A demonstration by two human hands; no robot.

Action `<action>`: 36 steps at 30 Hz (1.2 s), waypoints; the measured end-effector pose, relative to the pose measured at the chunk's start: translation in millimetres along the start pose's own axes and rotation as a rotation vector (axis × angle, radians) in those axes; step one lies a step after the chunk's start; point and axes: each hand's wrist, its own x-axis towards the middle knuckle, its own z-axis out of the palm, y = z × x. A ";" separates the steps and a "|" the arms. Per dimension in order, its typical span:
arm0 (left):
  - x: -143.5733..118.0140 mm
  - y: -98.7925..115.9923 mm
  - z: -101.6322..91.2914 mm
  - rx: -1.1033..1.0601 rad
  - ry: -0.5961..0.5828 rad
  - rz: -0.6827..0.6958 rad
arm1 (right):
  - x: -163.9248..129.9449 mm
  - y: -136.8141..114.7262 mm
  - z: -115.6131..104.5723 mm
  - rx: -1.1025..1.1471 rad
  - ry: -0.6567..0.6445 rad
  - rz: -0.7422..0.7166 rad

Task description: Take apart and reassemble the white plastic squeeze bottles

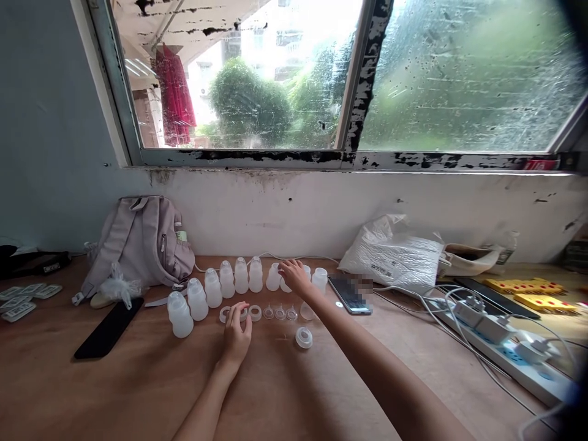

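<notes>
Brown tabletop (pixel 271 398): right hand (pixel 294 277) partly hides a bottle (pixel 284 286), left hand (pixel 237 334) a ring (pixel 221 315); each grip's state is unclear.

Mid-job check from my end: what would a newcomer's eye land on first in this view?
Probably the curved row of capped bottles on the left-centre of the table, with the left hand at the white rings in front and the right hand over the uncapped bottles. Next might come the bright red cloth, seen through the window at upper left.
</notes>
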 end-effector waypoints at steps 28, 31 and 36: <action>0.7 4.0 -1.4 0.026 -0.012 0.017 | 6.7 -8.0 -6.2 0.025 0.003 -0.029; -0.1 2.2 -0.7 0.047 -0.026 0.035 | -1.5 -7.9 -8.6 0.056 0.042 -0.012; -1.1 -2.0 0.9 0.086 -0.025 0.075 | -45.0 -14.6 -18.9 0.105 0.103 0.067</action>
